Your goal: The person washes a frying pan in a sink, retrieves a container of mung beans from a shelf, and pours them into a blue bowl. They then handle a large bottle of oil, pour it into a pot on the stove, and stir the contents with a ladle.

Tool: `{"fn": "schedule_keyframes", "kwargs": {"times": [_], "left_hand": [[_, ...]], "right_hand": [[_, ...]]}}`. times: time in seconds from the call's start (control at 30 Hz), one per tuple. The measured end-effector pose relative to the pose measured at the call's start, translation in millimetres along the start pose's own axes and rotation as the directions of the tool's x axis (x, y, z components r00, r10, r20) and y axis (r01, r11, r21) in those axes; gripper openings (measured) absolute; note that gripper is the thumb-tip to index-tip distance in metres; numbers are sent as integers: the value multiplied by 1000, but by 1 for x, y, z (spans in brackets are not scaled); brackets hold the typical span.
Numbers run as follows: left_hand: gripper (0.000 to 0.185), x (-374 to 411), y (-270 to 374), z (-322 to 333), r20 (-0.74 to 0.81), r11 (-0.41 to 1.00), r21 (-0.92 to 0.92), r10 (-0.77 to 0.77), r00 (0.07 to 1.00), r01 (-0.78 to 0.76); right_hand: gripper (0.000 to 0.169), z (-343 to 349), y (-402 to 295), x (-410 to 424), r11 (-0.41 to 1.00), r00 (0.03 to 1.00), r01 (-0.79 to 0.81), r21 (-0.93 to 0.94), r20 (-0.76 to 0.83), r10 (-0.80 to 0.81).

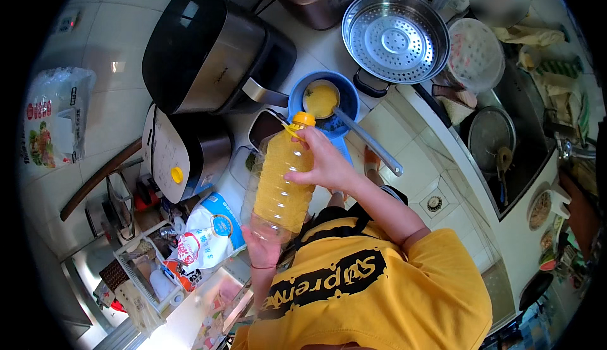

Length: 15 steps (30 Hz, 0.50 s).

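Observation:
A large clear plastic bottle [282, 184] of yellow grain, perhaps millet, is held tilted before my shirt, its top pointing away from me. My right hand [317, 158] grips it near the neck, just below the yellow cap [304, 119]. Under the base, my left hand [262, 250] supports it, partly hidden by the bottle. Beyond the cap stands a blue basin [351, 94] with dark small grains inside. A long-handled metal ladle [367, 136] rests in it, its bowl holding yellow grain [321, 101].
An air fryer [237, 65] and a rice cooker [208, 151], with a loose yellow cap [177, 175] on its lid, stand left. A steamer pot [396, 41] sits beyond the basin. A white printed bag [208, 234] and wire basket [142, 260] are near left. On the right is a sink [531, 160].

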<state>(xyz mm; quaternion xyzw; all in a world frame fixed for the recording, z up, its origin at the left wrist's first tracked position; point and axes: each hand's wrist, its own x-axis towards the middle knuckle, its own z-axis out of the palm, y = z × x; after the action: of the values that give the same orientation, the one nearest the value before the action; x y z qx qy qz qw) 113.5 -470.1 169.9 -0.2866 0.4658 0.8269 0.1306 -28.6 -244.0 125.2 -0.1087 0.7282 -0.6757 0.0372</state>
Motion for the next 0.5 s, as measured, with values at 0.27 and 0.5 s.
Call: {"fn": "schedule_keyframes", "kwargs": {"times": [0.27, 0.5], "left_hand": [[87, 10, -12, -1, 107, 990, -135, -34, 994, 49], [80, 0, -10, 6, 133, 995, -99, -7, 991, 20]], "right_hand": [[70, 0, -4, 2, 988, 996, 84, -129, -12, -86], [72, -6, -21, -6, 997, 999, -5, -82, 31, 8]]}}
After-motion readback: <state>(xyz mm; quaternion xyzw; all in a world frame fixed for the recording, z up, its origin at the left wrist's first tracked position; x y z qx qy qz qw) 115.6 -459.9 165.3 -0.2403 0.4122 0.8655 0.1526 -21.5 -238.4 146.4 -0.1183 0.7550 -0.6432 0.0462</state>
